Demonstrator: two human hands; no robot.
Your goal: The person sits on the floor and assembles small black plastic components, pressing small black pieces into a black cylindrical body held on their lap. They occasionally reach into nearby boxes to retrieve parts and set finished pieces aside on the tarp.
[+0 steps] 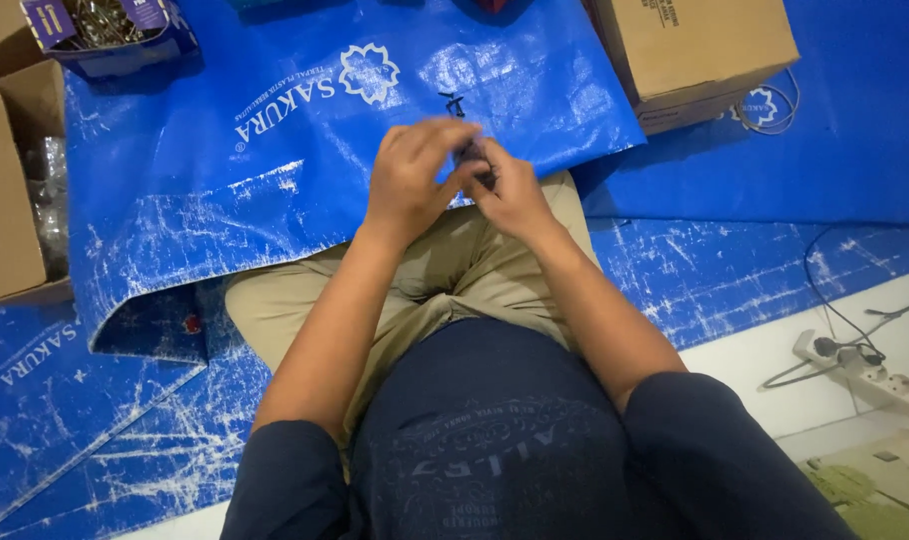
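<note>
Open carton (10, 190): far left on the blue tarpaulin (225, 200), clear plastic bags inside.
Small purple box (110, 35): top left, filled with metallic pieces (too small to identify).
Left hand (410, 180): fingers pinched on a small dark part (472, 157).
Right hand (510, 190): closed on the same part, above the lap.
Closed carton (700, 50): top right.
Power strip (865, 365): right, on white floor.

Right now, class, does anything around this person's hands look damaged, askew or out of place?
Yes. The blue tarp is scuffed white and creased, one edge folded up by the knee. A power strip trails cables across the floor at right. Both hands pinch a small dark item too blurred to identify.
</note>
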